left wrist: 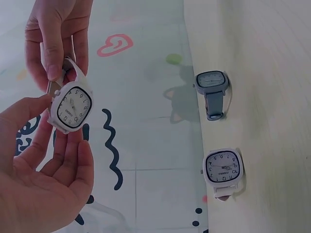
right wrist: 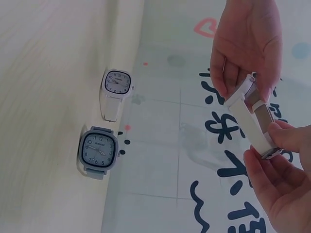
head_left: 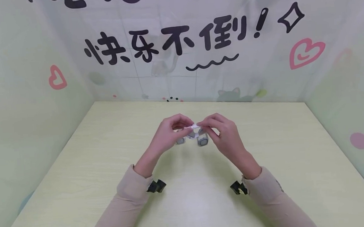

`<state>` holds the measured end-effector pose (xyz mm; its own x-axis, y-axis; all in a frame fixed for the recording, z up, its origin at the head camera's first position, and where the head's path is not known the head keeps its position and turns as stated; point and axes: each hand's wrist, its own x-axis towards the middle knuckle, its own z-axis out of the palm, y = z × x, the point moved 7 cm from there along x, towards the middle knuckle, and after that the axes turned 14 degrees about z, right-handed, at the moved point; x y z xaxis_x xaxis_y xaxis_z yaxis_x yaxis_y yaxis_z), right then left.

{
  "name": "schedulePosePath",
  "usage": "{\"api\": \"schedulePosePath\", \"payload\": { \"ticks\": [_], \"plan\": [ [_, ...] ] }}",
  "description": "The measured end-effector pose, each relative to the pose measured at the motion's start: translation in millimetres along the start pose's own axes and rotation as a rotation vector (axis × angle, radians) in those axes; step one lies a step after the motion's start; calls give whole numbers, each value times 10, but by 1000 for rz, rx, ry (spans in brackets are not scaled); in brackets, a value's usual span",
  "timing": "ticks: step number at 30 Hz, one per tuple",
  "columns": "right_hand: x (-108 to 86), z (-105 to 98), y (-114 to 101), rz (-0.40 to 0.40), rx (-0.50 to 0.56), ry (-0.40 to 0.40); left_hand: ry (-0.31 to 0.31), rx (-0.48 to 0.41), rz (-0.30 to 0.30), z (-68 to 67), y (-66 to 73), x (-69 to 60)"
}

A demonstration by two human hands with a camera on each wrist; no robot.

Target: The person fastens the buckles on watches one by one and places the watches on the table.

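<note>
Both hands hold a white wristwatch (left wrist: 74, 108) with a rounded square dial, raised above the table. My left hand (head_left: 168, 134) grips it at the case, the thumb at the case's edge in the left wrist view. Opposite, my right hand (head_left: 226, 131) pinches the strap (right wrist: 250, 125) near its metal buckle (right wrist: 271, 153). The strap bends into a loop with a brownish inner side; whether the buckle is fastened I cannot tell. On the table lie a blue-grey wristwatch (right wrist: 98, 150) and another white wristwatch (right wrist: 117, 82), apart from the hands.
The pale wood-grain table (head_left: 187, 203) ends at a printed fabric backdrop (head_left: 180, 82) with black lettering and pink hearts. Fabric walls (head_left: 29, 119) also stand along both sides. Small black devices (head_left: 156, 186) sit at the cuffs of the beige sleeves.
</note>
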<state>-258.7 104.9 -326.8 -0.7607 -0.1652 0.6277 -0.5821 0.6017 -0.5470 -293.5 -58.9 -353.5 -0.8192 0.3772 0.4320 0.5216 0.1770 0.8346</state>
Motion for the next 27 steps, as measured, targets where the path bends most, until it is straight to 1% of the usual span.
{"api": "schedulePosePath", "payload": {
  "ticks": [9,13,16,20,24,27],
  "plan": [
    [-16,14,-16,5,-4,-17,-15,30,1,37,-1,-8],
    [-17,7,-22,16,1,-24,-16,17,-3,54,-2,-2],
    [-12,2,-23,31,3,-30,-9,6,-3,61,11,8],
    [7,6,-2,82,11,-50,-8,17,1,62,33,24],
    [19,14,34,140,61,-76,-4,38,-8,43,41,27],
    [6,11,51,154,125,-87,17,24,-21,7,39,20]
  ]
}}
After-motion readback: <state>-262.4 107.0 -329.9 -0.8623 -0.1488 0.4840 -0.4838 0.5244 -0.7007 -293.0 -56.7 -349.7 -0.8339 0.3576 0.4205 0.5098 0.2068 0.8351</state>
